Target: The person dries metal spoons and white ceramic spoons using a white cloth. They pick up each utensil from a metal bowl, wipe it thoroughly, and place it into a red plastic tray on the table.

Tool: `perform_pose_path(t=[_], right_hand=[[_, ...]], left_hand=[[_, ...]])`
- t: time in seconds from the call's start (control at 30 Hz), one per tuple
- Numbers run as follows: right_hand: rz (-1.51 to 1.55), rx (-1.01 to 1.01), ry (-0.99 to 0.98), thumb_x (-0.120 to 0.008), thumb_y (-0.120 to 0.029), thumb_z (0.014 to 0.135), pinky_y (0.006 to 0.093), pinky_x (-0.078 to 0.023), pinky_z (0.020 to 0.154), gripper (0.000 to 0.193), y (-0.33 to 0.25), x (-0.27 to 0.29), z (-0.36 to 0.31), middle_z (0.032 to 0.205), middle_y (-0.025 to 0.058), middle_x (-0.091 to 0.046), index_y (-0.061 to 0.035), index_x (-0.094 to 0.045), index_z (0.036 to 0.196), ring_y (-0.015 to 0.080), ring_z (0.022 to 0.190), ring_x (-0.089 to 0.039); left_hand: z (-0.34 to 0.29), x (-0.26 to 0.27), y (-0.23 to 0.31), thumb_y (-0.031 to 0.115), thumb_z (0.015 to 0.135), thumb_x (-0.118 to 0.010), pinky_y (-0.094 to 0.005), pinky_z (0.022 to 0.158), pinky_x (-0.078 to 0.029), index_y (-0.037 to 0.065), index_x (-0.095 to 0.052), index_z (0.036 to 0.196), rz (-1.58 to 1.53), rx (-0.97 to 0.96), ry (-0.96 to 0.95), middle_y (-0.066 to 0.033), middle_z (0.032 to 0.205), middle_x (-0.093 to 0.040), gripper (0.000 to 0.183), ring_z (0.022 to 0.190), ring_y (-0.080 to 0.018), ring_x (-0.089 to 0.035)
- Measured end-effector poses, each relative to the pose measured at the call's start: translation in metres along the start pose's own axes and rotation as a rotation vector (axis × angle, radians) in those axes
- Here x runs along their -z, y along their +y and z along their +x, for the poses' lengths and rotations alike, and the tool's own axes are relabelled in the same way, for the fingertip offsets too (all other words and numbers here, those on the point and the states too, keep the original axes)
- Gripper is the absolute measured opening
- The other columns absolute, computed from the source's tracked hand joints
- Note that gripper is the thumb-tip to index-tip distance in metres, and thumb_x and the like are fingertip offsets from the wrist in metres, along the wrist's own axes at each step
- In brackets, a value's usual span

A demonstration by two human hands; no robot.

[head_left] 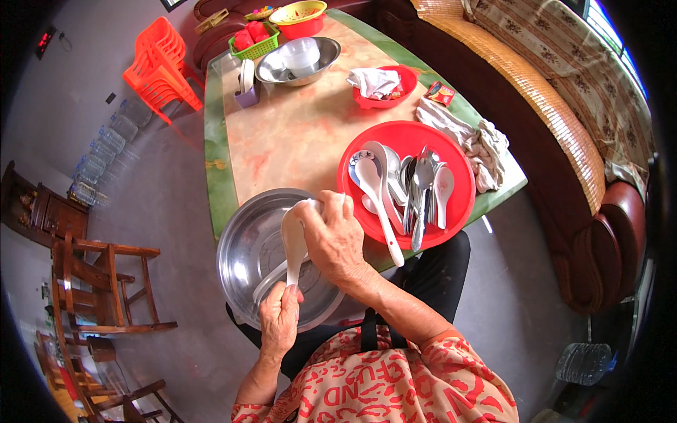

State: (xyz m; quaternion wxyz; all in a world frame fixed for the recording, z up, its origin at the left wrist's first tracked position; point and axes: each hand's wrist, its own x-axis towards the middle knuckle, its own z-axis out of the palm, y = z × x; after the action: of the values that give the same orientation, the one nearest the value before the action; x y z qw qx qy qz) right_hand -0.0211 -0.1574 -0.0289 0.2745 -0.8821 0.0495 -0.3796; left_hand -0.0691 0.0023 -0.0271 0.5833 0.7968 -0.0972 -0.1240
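Observation:
My left hand point(280, 316) is closed round the thin handle of an off-white rice paddle point(294, 243), holding it upright over a steel basin point(243, 271). At the paddle's broad end my right hand point(333, 236) is closed, with a bit of white, perhaps cloth, showing by its fingers. In the basin lies another white utensil point(268, 280), partly hidden behind the paddle and my left hand. To the right, a red round tray point(449, 144) holds a long white ladle point(377, 190), several metal spoons point(423, 174) and other white spoons.
A crumpled white cloth point(486, 151) lies right of the tray. Farther up the table point(282, 144) stand a small red basket point(405, 95), a large steel bowl point(324, 53), a purple holder point(248, 97) and a green basket point(261, 48). A sofa point(536, 134) runs along the right; a wooden chair point(113, 282) stands left.

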Motion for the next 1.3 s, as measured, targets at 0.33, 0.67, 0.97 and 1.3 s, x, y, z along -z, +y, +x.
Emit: perform_pose_path(t=[0.33, 0.67, 0.97, 1.3], right_hand=[[1.194, -0.746, -0.165, -0.061, -0.014, 0.083, 0.0261, -0.044, 0.068, 0.033, -0.008, -0.009, -0.009, 0.091, 0.0079, -0.051, -0.0030, -0.041, 0.106, 0.0117, 0.079, -0.049], [1.608, -0.910, -0.522, -0.062, -0.015, 0.082, 0.0279, -0.045, 0.055, 0.041, -0.024, 0.008, -0.021, 0.083, 0.0110, -0.054, -0.0023, -0.037, 0.111, 0.0140, 0.065, -0.052], [1.632, -0.818, -0.572, -0.064, -0.008, 0.081, 0.0274, -0.050, 0.062, 0.016, -0.016, 0.000, -0.008, 0.078, 0.0051, -0.064, 0.0006, -0.060, 0.094, 0.0119, 0.071, -0.061], [1.594, -0.787, -0.929, -0.067, -0.008, 0.078, 0.0240, -0.049, 0.056, 0.020, -0.014, 0.019, 0.002, 0.073, 0.0113, -0.066, 0.0020, -0.061, 0.094, 0.0139, 0.061, -0.061]], left_hand=[[0.005, -0.008, -0.003, 0.026, 0.097, -0.043, -0.0206, 0.037, -0.026, 0.005, -0.049, 0.072, -0.024, -0.016, 0.117, 0.0042, 0.050, -0.038, 0.033, 0.041, -0.0036, -0.034], [0.016, -0.009, 0.004, 0.033, 0.098, -0.039, -0.0206, 0.034, -0.028, 0.005, -0.049, 0.073, 0.001, -0.068, 0.224, 0.0023, 0.051, -0.041, 0.038, 0.039, -0.0046, -0.037], [0.015, 0.014, 0.006, 0.029, 0.096, -0.047, -0.0238, 0.053, -0.035, 0.000, -0.057, 0.080, 0.032, -0.073, 0.122, 0.0007, 0.063, -0.049, 0.035, 0.058, -0.0070, -0.042], [0.044, 0.036, 0.032, 0.022, 0.089, -0.059, -0.0246, 0.067, -0.038, -0.003, -0.062, 0.078, -0.201, -0.086, 0.120, 0.0004, 0.075, -0.054, 0.028, 0.072, -0.0066, -0.048]])
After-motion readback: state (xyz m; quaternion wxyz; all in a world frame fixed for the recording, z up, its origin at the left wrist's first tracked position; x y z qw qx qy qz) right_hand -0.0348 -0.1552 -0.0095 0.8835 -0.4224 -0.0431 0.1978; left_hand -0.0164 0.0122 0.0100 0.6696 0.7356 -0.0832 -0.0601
